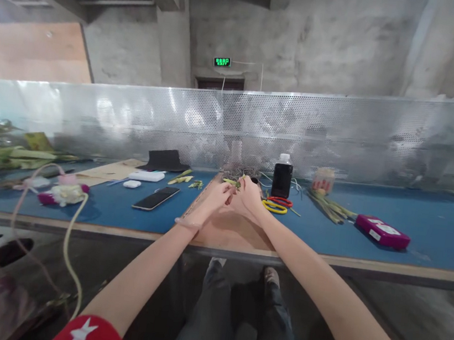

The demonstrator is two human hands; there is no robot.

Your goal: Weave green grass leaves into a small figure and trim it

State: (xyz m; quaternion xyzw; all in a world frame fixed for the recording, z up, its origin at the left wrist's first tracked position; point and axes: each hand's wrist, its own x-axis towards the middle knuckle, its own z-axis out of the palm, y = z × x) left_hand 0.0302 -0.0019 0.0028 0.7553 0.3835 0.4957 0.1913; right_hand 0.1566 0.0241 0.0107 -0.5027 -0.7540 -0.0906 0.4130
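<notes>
My left hand (220,196) and my right hand (249,194) are close together over a brown cardboard sheet (223,230). The fingers of both are closed in a pinch. A small yellow-green plant piece (231,182) shows at the fingertips of my right hand. What lies between my left fingers is too small to make out. Just right of my right hand are scissors with yellow handles (274,207) and scissors with red handles (280,201). Behind the hands is a tangle of thin grey strands (245,172).
Left on the blue table (112,213) lie a phone (156,198), plant scraps (181,179), a power strip with cords (65,193) and large green leaves (7,155). Right are a black upright device (281,180), a stalk bundle (328,207) and a purple box (381,231). A perforated metal panel (200,116) stands behind.
</notes>
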